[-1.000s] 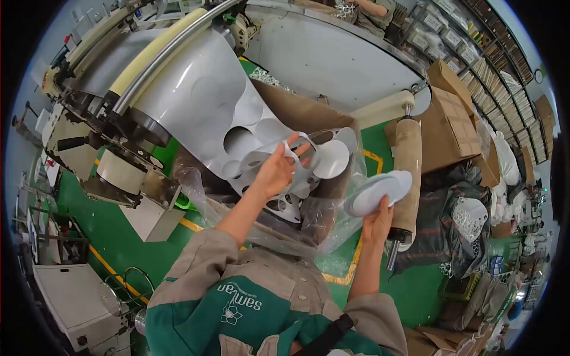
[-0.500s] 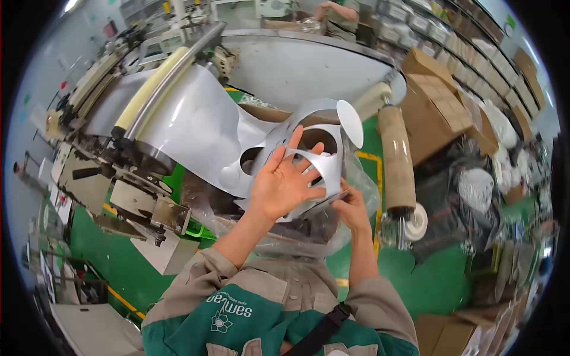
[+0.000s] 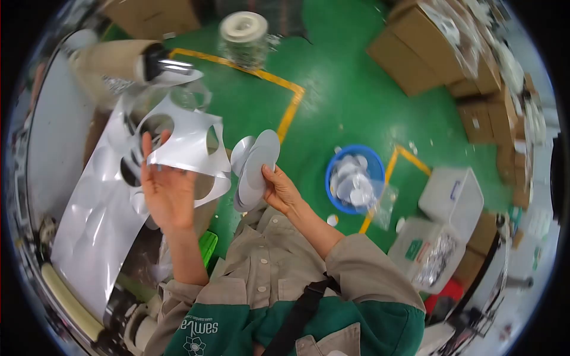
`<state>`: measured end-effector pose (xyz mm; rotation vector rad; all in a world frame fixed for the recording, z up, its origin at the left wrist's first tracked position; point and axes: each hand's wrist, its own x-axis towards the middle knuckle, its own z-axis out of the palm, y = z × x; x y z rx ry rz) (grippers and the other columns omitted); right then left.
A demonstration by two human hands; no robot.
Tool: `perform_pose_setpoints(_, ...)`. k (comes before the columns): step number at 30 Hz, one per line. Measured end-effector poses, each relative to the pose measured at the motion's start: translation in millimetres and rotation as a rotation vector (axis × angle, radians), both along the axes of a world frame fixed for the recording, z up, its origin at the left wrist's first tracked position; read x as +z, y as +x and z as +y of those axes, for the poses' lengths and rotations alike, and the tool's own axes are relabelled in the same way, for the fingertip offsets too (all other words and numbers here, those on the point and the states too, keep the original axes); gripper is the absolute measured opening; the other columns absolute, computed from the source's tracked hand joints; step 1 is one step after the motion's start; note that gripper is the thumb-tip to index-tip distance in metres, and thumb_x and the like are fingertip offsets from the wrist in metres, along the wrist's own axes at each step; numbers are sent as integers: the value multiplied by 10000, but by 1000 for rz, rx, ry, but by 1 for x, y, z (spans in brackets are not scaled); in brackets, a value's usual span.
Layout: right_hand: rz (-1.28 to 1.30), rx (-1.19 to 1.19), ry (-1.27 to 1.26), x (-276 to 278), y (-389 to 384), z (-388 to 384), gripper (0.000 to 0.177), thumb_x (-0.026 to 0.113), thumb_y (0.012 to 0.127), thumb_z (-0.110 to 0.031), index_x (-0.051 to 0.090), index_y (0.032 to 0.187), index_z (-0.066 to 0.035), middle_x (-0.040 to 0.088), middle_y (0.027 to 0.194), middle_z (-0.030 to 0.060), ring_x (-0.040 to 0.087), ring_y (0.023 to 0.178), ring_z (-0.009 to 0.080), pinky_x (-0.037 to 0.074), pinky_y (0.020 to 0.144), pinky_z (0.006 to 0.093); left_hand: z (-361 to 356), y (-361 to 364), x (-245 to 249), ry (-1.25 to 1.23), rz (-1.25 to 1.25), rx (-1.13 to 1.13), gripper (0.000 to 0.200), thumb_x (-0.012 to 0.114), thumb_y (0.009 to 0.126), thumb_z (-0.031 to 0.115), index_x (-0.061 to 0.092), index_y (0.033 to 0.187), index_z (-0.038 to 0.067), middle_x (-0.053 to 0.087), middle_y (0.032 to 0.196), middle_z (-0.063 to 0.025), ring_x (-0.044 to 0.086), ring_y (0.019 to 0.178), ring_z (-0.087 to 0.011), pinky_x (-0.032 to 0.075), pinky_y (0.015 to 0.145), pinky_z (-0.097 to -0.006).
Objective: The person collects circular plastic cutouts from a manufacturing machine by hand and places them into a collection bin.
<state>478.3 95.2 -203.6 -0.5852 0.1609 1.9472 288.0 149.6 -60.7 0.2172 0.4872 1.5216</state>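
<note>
My right hand (image 3: 280,188) grips several flat silvery-white discs (image 3: 256,172), fanned out with the thumb on top. To its left, my left hand (image 3: 169,193) is raised with palm up and fingers apart. A strip of the silvery sheet (image 3: 190,148), cut through with large round holes, crosses over those fingers and hides part of them. The long uncut-looking stretch of this sheet (image 3: 98,204) runs down to the lower left. On the floor to the right, a blue basin (image 3: 328,185) holds more discs like those in my hand.
A roller (image 3: 113,62) stands at upper left, near a white roll (image 3: 243,29) on the green floor. Cardboard boxes (image 3: 409,56) line the upper right. Clear plastic bins (image 3: 454,193) sit beyond the basin. Yellow tape (image 3: 291,110) marks the floor.
My view has swung right, bringing the basin into sight. My right hand has come away from the sheet with the discs. The left hand stays at the sheet, fingers spread.
</note>
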Motion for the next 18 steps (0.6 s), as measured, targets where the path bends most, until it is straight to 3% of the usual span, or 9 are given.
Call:
perform_pose_setpoints(2, -374, -34, -123, -31, 39, -44, 453, 619, 827, -142, 415, 1202, 9, 537, 1127, 86, 512, 1047, 188, 424, 909, 362, -6, 14, -22, -133, 290, -8, 448, 313, 944, 276, 294, 1341, 70, 383, 1325, -132, 337, 1247, -301, 287, 1017, -490)
perform_pose_setpoints(6, -670, -386, -291, -110, 168, -174, 486, 634, 810, -140, 416, 1216, 15, 520, 1144, 131, 538, 1013, 227, 446, 887, 362, -43, 36, -82, -169, 479, -51, 459, 307, 945, 265, 294, 1319, 0, 460, 1236, -195, 368, 1228, -285, 319, 1019, -405)
perform_pose_setpoints(9, -1445, -535, -499, -184, 297, -287, 553, 676, 762, -147, 422, 1215, 44, 520, 1159, 122, 520, 1013, 238, 423, 873, 349, -62, 61, -112, -207, 610, 7, 444, 311, 942, 254, 320, 1299, -9, 462, 1220, -220, 400, 1191, -265, 339, 1008, -375)
perform_pose_setpoints(10, -1597, -528, -644, -178, 332, -313, 534, 675, 758, -130, 437, 1203, 44, 531, 1135, 132, 520, 997, 239, 420, 855, 335, -73, 70, -123, -179, 642, -4, 440, 322, 939, 255, 330, 1295, -3, 459, 1221, -219, 416, 1160, -254, 343, 993, -374)
perform_pose_setpoints(12, -1625, -808, -538, -163, 393, -350, 485, 667, 758, -107, 462, 1174, 36, 541, 1096, 157, 502, 1001, 246, 395, 857, 344, -89, 83, -151, -180, 687, 27, 443, 330, 932, 257, 333, 1296, 5, 454, 1225, -221, 418, 1145, -254, 340, 979, -374)
perform_pose_setpoints(13, -1948, -687, -774, -164, 431, -370, 506, 667, 763, -118, 443, 1182, 56, 530, 1116, 173, 503, 1008, 257, 390, 873, 350, -95, 89, -164, -165, 723, 38, 446, 331, 928, 258, 332, 1297, 7, 455, 1223, -221, 419, 1144, -257, 335, 976, -372)
perform_pose_setpoints(15, -1942, -833, -670, -173, 493, -393, 574, 674, 762, -150, 399, 1203, 92, 497, 1166, 208, 490, 1063, 289, 375, 908, 365, -104, 81, -199, -101, 815, 63, 452, 331, 918, 248, 328, 1300, 7, 453, 1225, -225, 433, 1128, -265, 354, 951, -368)
perform_pose_setpoints(16, -2077, -776, -721, -186, 521, -401, 587, 670, 766, -151, 388, 1223, 86, 484, 1186, 208, 482, 1082, 284, 373, 915, 368, -105, 90, -208, -95, 880, 109, 455, 335, 917, 253, 326, 1302, 11, 448, 1234, -226, 461, 1098, -267, 381, 922, -360)
perform_pose_setpoints(18, -2026, -873, -778, -206, 547, -396, 572, 663, 772, -145, 391, 1227, 71, 477, 1195, 204, 483, 1084, 278, 375, 916, 371, -98, 81, -240, -36, 938, 130, 468, 352, 918, 278, 325, 1305, 17, 457, 1231, -228, 515, 997, -229, 419, 885, -337)
